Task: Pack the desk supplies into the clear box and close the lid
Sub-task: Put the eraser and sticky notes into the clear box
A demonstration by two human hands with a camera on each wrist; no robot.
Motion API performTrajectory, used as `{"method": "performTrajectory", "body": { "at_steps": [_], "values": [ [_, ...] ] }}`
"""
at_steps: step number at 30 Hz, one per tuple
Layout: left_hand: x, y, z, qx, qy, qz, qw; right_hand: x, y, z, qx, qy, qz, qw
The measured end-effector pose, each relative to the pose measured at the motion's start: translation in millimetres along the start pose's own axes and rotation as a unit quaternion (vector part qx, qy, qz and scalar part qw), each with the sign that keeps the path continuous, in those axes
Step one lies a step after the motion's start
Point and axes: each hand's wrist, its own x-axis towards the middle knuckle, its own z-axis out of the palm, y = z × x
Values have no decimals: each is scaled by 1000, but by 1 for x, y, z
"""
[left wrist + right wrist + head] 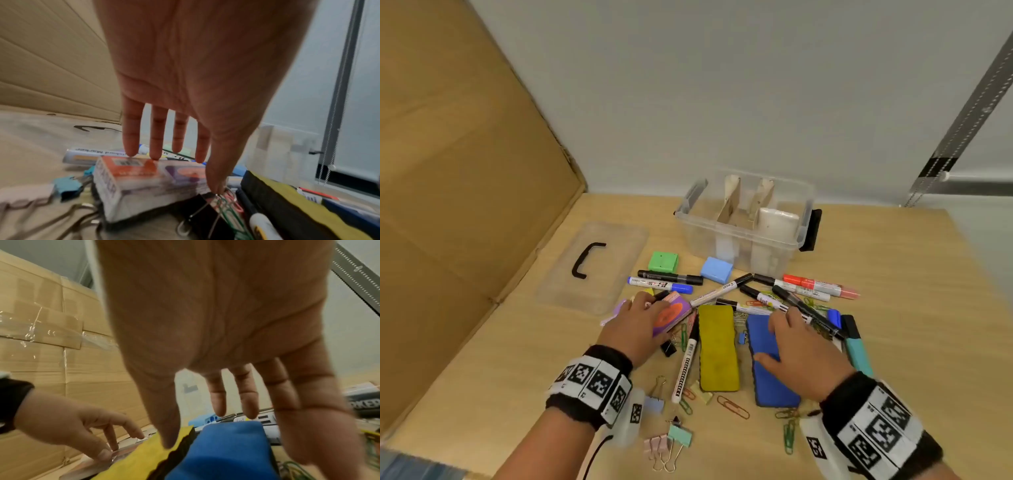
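I see the wooden desk (893,274) with a cardboard sheet (465,171) standing along its left edge. The clear box (743,222) sits open at the back of the desk, cardboard dividers upright inside, and its lid (592,267) lies flat well to the left, black handle up. Between box and me the supplies are scattered: a yellow eraser (719,349) and a blue eraser (770,363) side by side, markers fanned out behind them. My left hand (637,325) reaches over the purple-and-orange packet (671,315), fingers (156,138) straight and spread, tips touching its top, thumb down by a black binder clip (205,216). My right hand (801,349) hovers over the blue eraser, fingers (248,395) apart and extended, not gripping it. Paper clips (732,406) and pastel binder clips (671,442) lie nearest me
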Motion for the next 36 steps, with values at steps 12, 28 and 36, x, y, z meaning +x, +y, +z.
{"method": "performTrajectory", "body": {
  "at_steps": [12,28,36],
  "values": [
    [22,-3,-10,139,-63,62,986,6,-21,17,-68,-51,100,991],
    [35,-41,-40,-124,-102,153,975,-11,-8,-18,622,95,113,769],
    [40,-68,-62,-455,-121,68,880,7,-28,-14,755,102,63,645]
  ]
}}
